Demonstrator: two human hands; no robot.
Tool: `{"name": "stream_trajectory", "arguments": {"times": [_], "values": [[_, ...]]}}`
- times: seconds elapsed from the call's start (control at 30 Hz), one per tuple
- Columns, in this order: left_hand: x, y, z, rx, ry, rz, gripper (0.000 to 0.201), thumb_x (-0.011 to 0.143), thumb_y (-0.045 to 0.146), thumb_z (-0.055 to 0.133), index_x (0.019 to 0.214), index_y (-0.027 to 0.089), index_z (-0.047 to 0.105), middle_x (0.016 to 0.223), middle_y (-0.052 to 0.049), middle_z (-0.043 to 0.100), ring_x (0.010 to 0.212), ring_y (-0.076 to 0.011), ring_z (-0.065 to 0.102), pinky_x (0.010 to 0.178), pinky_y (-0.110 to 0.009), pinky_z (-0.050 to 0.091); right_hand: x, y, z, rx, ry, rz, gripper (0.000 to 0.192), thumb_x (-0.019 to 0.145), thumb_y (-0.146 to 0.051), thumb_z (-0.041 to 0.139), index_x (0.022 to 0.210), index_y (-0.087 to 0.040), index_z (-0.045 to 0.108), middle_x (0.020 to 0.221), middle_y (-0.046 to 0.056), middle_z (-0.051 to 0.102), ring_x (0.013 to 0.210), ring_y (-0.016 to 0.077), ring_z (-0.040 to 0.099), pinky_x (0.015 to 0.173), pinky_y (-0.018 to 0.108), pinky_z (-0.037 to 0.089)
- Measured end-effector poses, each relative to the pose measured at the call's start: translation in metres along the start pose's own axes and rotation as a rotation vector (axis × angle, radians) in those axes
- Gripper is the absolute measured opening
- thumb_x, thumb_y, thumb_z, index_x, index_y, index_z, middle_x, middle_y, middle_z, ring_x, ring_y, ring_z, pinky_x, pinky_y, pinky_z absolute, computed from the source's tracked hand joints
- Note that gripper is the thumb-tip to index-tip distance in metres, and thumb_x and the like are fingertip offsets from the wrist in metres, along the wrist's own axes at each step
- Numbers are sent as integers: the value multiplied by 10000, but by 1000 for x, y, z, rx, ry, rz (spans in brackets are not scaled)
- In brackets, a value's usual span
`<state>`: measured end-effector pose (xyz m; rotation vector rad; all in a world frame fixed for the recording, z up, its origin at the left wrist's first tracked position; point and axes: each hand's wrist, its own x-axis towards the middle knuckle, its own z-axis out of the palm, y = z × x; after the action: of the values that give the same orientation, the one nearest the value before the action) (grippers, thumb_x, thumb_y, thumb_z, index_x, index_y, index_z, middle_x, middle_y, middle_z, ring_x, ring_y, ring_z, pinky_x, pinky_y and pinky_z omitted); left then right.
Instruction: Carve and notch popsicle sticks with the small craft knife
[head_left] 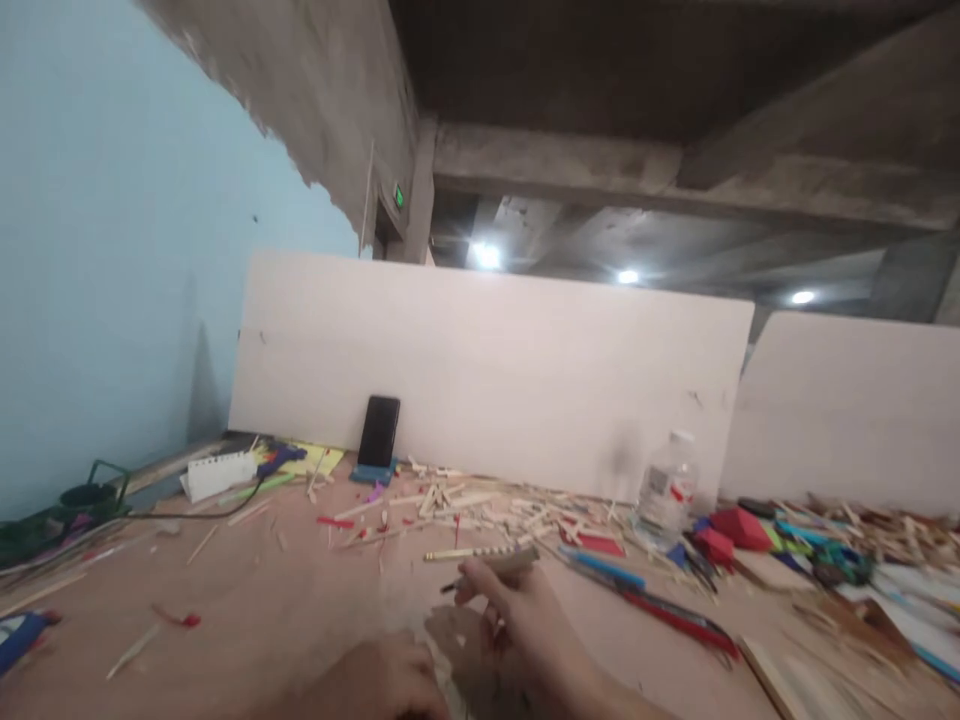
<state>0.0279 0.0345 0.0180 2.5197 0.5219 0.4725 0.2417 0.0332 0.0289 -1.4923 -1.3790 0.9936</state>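
I find the right hand [529, 608] holding a slim dark-tipped tool [450, 588] in narrowed fingers, toward the desk's [255, 600] near edge. Left hand [390, 678]: finger state I cannot tell. Wooden strips [480, 499] litter the far edge.

The sticks [431, 498] look like matt wood, the bottle [666, 497] clear glossy plastic, the tabletop [255, 610] smooth.

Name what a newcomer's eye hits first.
Probably the broad white partition board behind the tabletop, with a black smartphone on a blue stand before its left part. Nearer, the right hand holds a slim dark-tipped tool, with pale wooden sticks scattered beyond it.
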Motion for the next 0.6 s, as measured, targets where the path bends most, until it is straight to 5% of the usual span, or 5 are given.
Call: {"name": "stream_trajectory", "arguments": {"times": [0.1,0.27,0.6], "values": [[-16,8,8,-32,12,-124,125,890,113,764,959,216,782,1031,-37,781,1038,-231,721,932,-355,536,-43,-15,-3,77,-7,34,334,1067,-489,672,1090,-157,697,984,23,722,631,98,599,555,242,519],[-35,36,0,-34,-77,-202,178,980,163,645,966,257,795,1017,-8,757,955,-214,697,868,-330,462,-91,-36,-2,211,-30,73,232,920,-379,798,1018,-182,725,895,6,723,641,116,607,553,245,464],[-44,27,-1,-110,-77,-177,75,1033,251,717,1049,276,785,1080,36,723,990,-148,681,888,-275,481,-92,-21,-13,146,-284,76,308,767,-455,913,750,-205,733,640,13,687,574,158,585,574,293,471]]}}
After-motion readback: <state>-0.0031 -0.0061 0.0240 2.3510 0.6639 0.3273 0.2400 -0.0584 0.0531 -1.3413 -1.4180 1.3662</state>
